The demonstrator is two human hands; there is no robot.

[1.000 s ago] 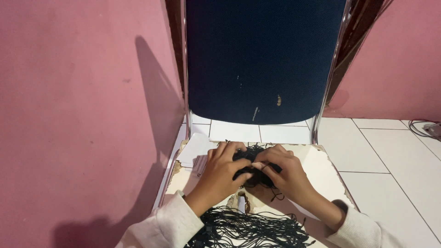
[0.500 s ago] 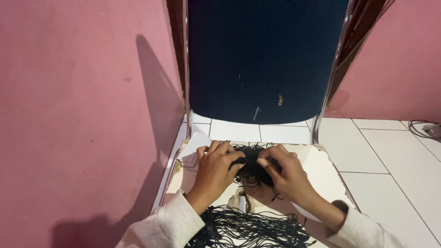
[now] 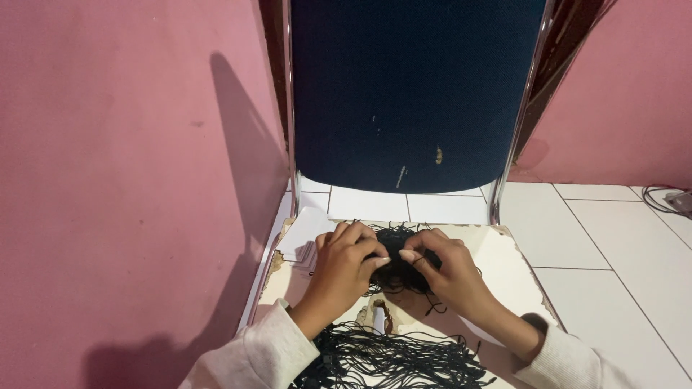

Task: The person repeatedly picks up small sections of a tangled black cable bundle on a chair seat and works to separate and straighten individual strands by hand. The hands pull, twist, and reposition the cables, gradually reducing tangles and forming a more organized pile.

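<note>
Left hand [image 3: 346, 263] and right hand [image 3: 447, 270] are pressed together over a bundle of black strings [image 3: 396, 270], fingertips pinched on it. A worn pale chair seat [image 3: 504, 252] is underneath. More loose black strings [image 3: 396, 356] are spread nearer the camera. White paper slips [image 3: 306, 234] are stacked just left of the left hand. The dark blue chair back [image 3: 411, 94] is upright behind, against pink walls [image 3: 122, 180].

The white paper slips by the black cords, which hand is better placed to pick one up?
Probably the left hand: the white paper slips lie right beside it, while the right hand sits across the black cords.
</note>
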